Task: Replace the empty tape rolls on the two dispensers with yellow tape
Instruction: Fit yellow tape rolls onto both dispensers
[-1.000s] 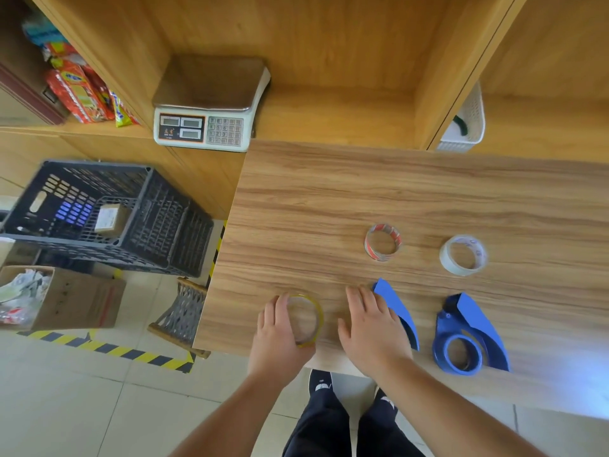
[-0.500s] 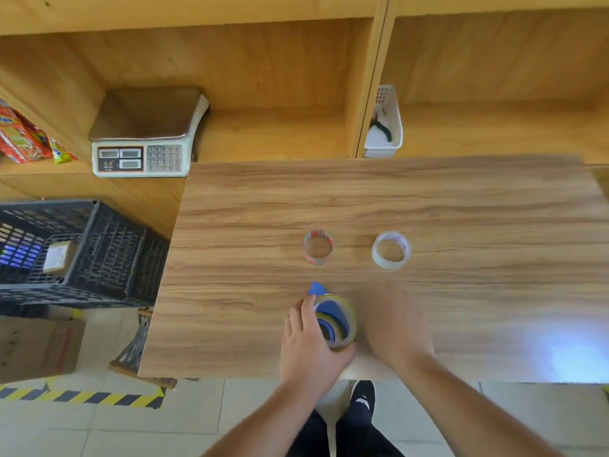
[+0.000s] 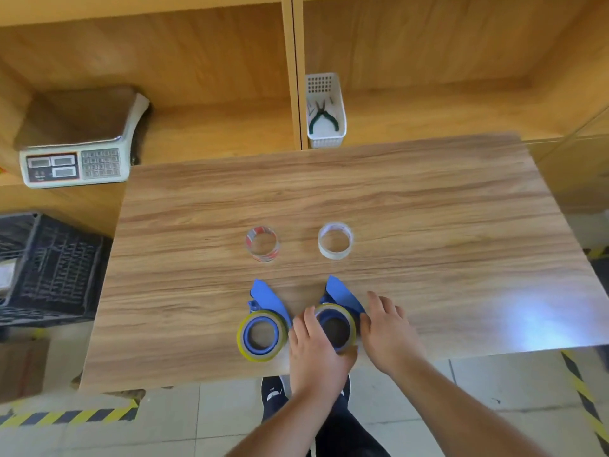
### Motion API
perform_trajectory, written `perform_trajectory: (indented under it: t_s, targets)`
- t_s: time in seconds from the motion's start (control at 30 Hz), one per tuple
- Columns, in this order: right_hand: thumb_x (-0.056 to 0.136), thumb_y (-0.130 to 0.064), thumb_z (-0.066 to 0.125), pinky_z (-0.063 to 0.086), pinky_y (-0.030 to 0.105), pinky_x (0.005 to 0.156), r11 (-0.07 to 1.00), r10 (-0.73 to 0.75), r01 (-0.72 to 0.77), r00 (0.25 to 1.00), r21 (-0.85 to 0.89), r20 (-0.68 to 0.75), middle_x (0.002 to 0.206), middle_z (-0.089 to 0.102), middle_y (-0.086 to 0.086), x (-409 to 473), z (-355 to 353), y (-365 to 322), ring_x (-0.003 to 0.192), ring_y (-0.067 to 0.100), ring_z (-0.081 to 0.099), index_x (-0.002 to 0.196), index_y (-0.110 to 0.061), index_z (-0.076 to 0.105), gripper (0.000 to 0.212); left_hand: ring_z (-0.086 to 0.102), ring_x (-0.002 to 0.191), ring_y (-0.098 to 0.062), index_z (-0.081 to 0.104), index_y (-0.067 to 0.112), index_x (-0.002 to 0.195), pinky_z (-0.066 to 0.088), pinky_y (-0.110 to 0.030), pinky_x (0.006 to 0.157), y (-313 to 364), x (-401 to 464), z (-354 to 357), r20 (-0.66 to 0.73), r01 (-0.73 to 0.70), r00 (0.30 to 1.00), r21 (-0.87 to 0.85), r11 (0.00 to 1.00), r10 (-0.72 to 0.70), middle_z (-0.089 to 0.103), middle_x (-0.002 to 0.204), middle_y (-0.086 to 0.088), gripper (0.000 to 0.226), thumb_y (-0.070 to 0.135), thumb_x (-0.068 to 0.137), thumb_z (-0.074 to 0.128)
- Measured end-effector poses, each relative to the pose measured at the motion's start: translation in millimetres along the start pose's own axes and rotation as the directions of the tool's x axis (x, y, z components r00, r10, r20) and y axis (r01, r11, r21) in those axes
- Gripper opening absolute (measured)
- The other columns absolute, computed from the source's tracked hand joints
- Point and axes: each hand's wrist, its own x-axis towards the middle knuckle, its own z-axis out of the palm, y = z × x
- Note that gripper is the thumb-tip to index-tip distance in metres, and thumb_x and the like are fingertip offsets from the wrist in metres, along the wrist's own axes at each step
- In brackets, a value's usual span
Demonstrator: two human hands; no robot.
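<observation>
Two blue tape dispensers lie near the table's front edge. The left dispenser [image 3: 265,296] carries a yellow tape roll [image 3: 243,338] and nobody touches it. The right dispenser [image 3: 342,293] also has a yellow tape roll [image 3: 351,324] around its hub. My left hand [image 3: 316,351] grips that roll from the left and front, thumb along its near rim. My right hand [image 3: 387,329] lies palm down against the dispenser's right side, fingers spread. Further back stand two used-up rolls: a clear one with red print [image 3: 262,243] and a white one [image 3: 335,240].
A weighing scale [image 3: 74,150] sits on the shelf at the back left. A white basket [image 3: 326,140] holding pliers stands behind the table's far edge. A black crate [image 3: 49,268] is on the floor to the left. The wooden table [image 3: 428,225] ends just before my feet.
Both hands have shifted from the left dispenser to the right one. The left dispenser now lies free with its yellow roll, and a second yellow roll sits on the right dispenser.
</observation>
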Motion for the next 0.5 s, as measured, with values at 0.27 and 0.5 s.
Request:
perform_trajectory:
  t_s: [0.27, 0.5]
  targets:
    - [0.103, -0.042, 0.034, 0.043, 0.045, 0.101, 0.997, 0.003, -0.009, 0.997, 0.077, 0.074, 0.15, 0.043, 0.005, 2, 2, 12, 0.131, 0.029, 0.044, 0.153, -0.025, 0.026, 0.054, 0.051, 0.121, -0.028, 0.035, 0.012, 0.146, 0.052, -0.039, 0.099, 9, 0, 29, -0.021, 0.09, 0.996, 0.038, 0.995, -0.089, 0.049, 0.129, -0.005, 0.108, 0.059, 0.062, 0.085]
    - [0.103, -0.039, 0.037, 0.043, 0.044, 0.102, 0.985, 0.023, -0.042, 0.993, 0.168, 0.115, 0.152, 0.042, 0.008, 0, 6, 15, 0.132, 0.031, 0.048, 0.155, -0.021, 0.024, 0.057, 0.051, 0.121, -0.032, 0.037, 0.01, 0.143, 0.053, -0.042, 0.094, 6, 6, 47, -0.02, 0.173, 0.985, 0.03, 0.984, -0.172, 0.048, 0.13, -0.007, 0.106, 0.06, 0.063, 0.085]
